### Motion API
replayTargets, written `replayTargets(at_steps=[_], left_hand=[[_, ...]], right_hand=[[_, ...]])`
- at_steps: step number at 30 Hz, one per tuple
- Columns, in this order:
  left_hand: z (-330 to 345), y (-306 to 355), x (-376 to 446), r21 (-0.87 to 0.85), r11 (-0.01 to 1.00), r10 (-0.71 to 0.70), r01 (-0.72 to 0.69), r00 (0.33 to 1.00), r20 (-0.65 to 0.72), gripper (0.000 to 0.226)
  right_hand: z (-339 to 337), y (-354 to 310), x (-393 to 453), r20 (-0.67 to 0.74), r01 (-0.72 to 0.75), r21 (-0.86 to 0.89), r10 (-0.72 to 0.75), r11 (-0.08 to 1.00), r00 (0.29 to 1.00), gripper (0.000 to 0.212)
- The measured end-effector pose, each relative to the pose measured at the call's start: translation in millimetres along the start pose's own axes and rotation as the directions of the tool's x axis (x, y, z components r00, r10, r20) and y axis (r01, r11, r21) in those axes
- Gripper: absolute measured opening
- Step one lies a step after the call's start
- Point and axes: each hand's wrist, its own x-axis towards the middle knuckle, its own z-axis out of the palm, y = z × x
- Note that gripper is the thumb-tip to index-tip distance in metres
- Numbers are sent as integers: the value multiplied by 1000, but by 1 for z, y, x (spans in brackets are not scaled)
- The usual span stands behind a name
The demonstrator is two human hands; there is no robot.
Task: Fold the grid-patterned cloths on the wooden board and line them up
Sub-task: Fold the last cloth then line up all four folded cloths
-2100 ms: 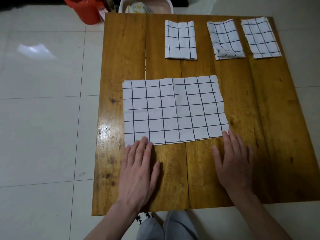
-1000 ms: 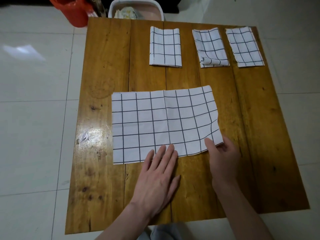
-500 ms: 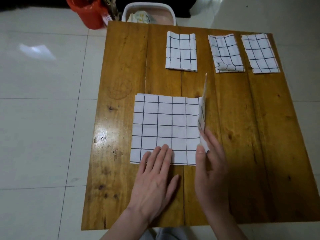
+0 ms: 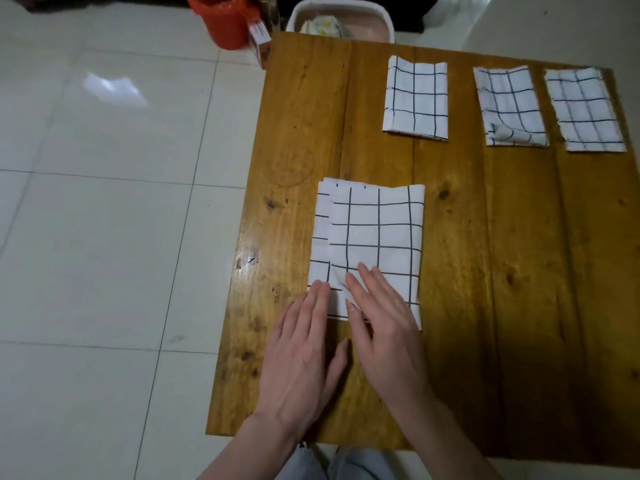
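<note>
A big wooden board (image 4: 485,306) fills most of the view, with shiny white floor tiles (image 4: 104,237) on its nine o'clock side.

The biggest cloth (image 4: 374,230) lies near the middle of the board. It is white with dark grid lines and is folded over, so the top layer does not quite reach the edge at nine o'clock. A strip of the bottom layer shows there.

The left hand (image 4: 304,355) lies flat at the six o'clock edge of this cloth. Its fingers are stretched out, close together, with the tips on the cloth. The right hand (image 4: 384,327) rests on the same cloth just beside it, fingers straight, pressing the top layer down. Neither hand pinches anything.

Three smaller folded cloths sit in a row toward twelve o'clock: the first folded cloth (image 4: 415,98), the middle folded cloth (image 4: 509,105) with a curled corner, and the last folded cloth (image 4: 585,109) toward two o'clock.

Past the board at twelve o'clock stand a white tub (image 4: 381,15) and an orange bucket (image 4: 225,22).
</note>
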Motion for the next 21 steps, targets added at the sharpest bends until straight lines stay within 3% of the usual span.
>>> replayTargets(at_steps=[10,13,16,21], left_hand=[[2,-2,-2,-130,991,1,-11,997,-78,90],[3,-6,-3,-67,997,21,-26,997,-68,88],[5,-8,-4,23,1000,-3,5,998,-70,71],[3,-12,-3,129,992,8,-3,999,-42,62]], right_hand=[[17,0,4,107,51,-176,-32,983,994,43],[13,-2,4,182,75,-234,-32,969,983,60],[2,-2,5,257,131,-240,-68,962,964,68],[-30,12,21,199,123,-137,-94,983,976,56]])
